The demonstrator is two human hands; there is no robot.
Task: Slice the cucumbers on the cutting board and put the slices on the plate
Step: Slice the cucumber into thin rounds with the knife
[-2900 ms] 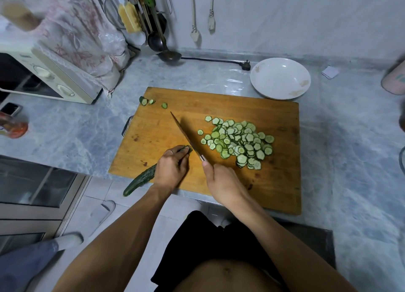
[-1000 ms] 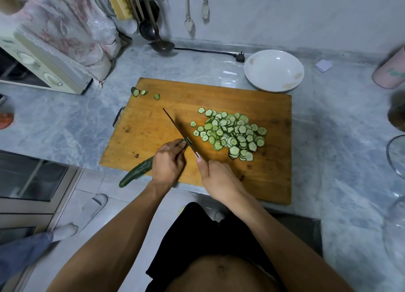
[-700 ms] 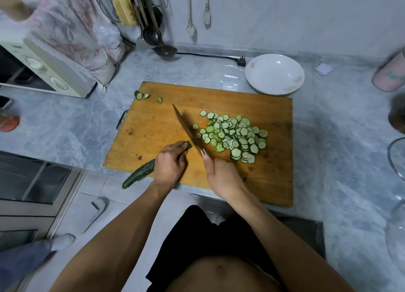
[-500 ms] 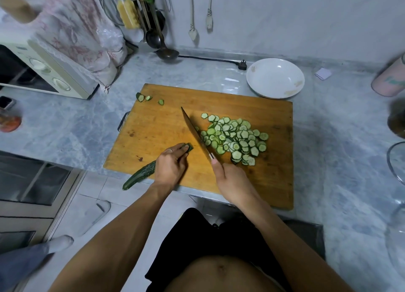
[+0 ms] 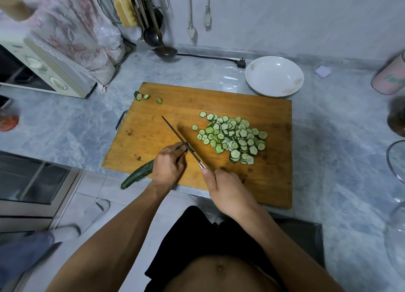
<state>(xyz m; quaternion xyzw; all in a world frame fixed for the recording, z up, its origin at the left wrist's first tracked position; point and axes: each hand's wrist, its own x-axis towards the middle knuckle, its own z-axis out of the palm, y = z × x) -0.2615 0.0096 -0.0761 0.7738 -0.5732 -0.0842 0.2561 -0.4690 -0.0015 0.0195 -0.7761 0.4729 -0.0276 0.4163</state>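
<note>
Green cucumber (image 5: pixel 140 173) diagonal, tip near-left

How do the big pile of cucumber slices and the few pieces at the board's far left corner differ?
The pile of slices holds dozens of thin, overlapping rounds showing pale cut faces; the corner pieces number only three, lie apart, and look chunkier with more dark skin. The pile sits right of the knife, toward the plate; the corner pieces sit far left. Both rest on the cutting board.

Green cucumber slices (image 5: pixel 233 138), orange-brown cutting board (image 5: pixel 230 103), white plate (image 5: pixel 274 75), grey-veined counter (image 5: pixel 65 125)
</note>
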